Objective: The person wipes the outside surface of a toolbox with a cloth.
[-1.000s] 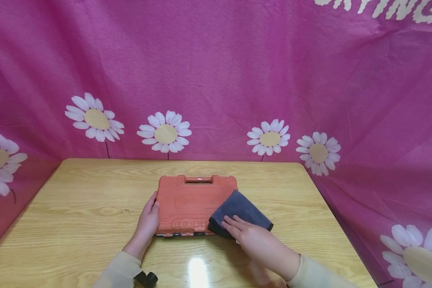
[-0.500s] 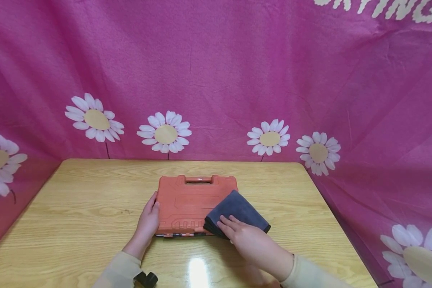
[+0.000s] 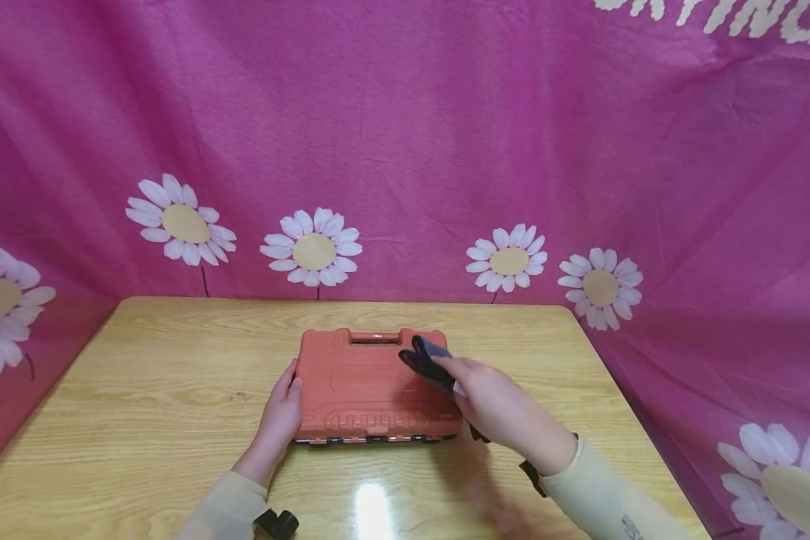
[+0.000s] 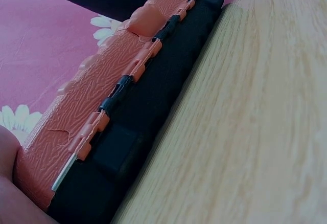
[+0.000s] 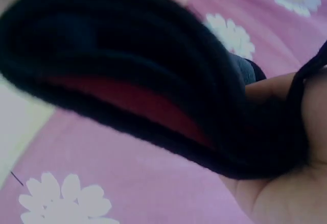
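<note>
An orange-red plastic carrying case [image 3: 371,382] lies flat on the table, its handle at the far side. Black and orange hinges run along its near edge above a black lower half [image 4: 148,116]. My left hand [image 3: 280,416] rests against the case's left side, fingers fairly straight. My right hand [image 3: 502,409] grips a folded dark grey cloth [image 3: 432,360] with black edging, held over the case's right part. In the right wrist view the cloth [image 5: 153,70] bends into open loops between thumb and fingers. The tips under the cloth are hidden.
The wooden table [image 3: 196,390] extends around the case on all sides. A pink curtain [image 3: 405,150] with printed daisies hangs behind and beside it. Black camera straps sit at both wrists, and light glares off the table's near part.
My right hand has picked the cloth up off the case's near right corner, and it now bends in the grip. Earlier it lay flat under the fingers. My left hand stays put.
</note>
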A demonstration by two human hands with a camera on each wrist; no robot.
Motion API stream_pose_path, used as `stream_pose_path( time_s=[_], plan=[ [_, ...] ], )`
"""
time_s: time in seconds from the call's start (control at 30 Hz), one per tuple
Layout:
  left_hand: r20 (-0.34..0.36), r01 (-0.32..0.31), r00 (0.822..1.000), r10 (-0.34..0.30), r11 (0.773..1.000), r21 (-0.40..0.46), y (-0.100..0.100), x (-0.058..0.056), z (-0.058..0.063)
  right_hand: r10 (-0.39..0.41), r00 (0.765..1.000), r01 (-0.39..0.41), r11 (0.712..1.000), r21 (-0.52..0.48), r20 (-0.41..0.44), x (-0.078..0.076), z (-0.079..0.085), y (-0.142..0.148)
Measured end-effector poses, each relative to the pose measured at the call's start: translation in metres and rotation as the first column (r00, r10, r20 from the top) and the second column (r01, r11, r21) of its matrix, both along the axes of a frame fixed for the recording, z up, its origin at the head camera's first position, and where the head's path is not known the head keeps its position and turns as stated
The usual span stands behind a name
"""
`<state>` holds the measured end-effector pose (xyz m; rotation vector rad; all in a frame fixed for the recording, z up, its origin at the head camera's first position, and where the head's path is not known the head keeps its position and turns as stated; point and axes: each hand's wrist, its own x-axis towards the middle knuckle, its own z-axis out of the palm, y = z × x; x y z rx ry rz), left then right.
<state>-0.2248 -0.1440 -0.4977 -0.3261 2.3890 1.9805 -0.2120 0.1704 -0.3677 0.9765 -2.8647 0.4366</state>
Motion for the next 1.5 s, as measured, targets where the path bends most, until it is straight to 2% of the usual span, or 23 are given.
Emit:
stream_pose_path(
  time_s=[0.2, 0.4, 0.6, 0.87, 1.0, 1.2, 1.37, 1.5],
  plan=[
    [0.003, -0.002, 1.0, 0.002, 1.0, -0.003, 0.0, 0.0, -0.001, -0.093, 0.995, 0.09, 0.993, -0.078, -0.041, -0.032, 0.025, 0.006],
    [-0.003, -0.004, 1.0, 0.004, 1.0, -0.004, 0.001, 0.0, -0.001, -0.163, 0.982, 0.149, 0.979, -0.138, -0.094, -0.064, 0.035, 0.001],
    [-0.002, -0.002, 1.0, 0.002, 1.0, -0.003, 0.0, 0.0, -0.001, -0.216, 0.973, 0.204, 0.97, -0.134, -0.081, -0.097, 0.031, -0.014],
    [-0.006, 0.005, 1.0, -0.005, 1.0, -0.007, 0.0, 0.001, -0.001, -0.184, 0.976, 0.172, 0.98, -0.105, -0.119, -0.13, 0.014, -0.044],
    [-0.01, 0.003, 1.0, -0.003, 1.0, -0.006, 0.0, 0.001, 0.0, -0.144, 0.983, 0.136, 0.988, -0.069, -0.115, -0.139, 0.01, -0.063],
    [-0.02, 0.0, 1.0, 0.0, 1.0, -0.007, 0.0, 0.001, 0.0, -0.058, 0.992, 0.06, 0.998, 0.018, -0.11, -0.143, 0.003, -0.096],
    [-0.028, 0.003, 1.0, -0.003, 1.0, -0.012, -0.001, 0.0, -0.001, -0.012, 0.997, 0.02, 0.994, 0.109, -0.074, -0.142, -0.006, -0.121],
    [-0.035, 0.003, 0.999, -0.003, 1.0, -0.015, -0.001, -0.001, -0.002, 0.029, 0.996, -0.015, 0.985, 0.174, -0.078, -0.142, -0.014, -0.137]
  ],
)
